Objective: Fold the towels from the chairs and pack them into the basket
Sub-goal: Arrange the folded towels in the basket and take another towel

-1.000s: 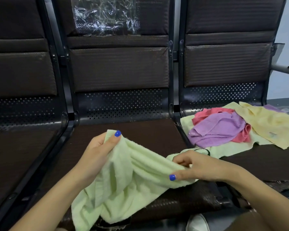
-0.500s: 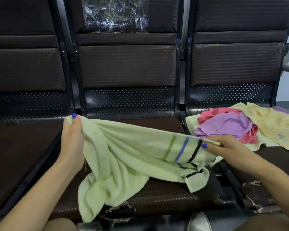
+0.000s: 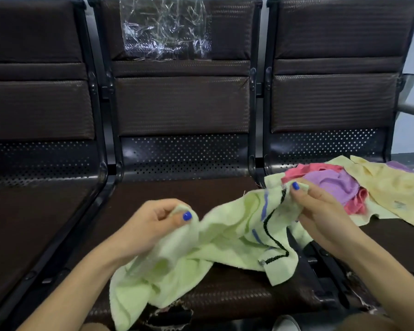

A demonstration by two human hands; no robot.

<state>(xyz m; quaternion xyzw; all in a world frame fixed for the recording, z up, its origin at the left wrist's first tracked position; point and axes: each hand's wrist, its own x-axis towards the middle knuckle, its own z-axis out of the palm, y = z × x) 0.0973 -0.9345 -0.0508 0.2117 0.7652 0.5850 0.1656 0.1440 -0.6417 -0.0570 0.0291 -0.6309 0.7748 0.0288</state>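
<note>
Both hands have swung closer together — left hand (image 3: 153, 223) and right hand (image 3: 320, 206) each pinching an edge of the pale green striped terry towel (image 3: 230, 240) — so it's sagging, fold barely started.

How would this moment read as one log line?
left hand: grips light green striped terry towel | right hand: pinches its edge | fold: not done

Towel (image 3: 225, 237) – soft, matt terry cloth. Chairs (image 3: 182, 103) – dark woven-look padding, glossy perforated metal, torn at the front edge. Crinkled clear plastic (image 3: 165, 29) shines.
</note>
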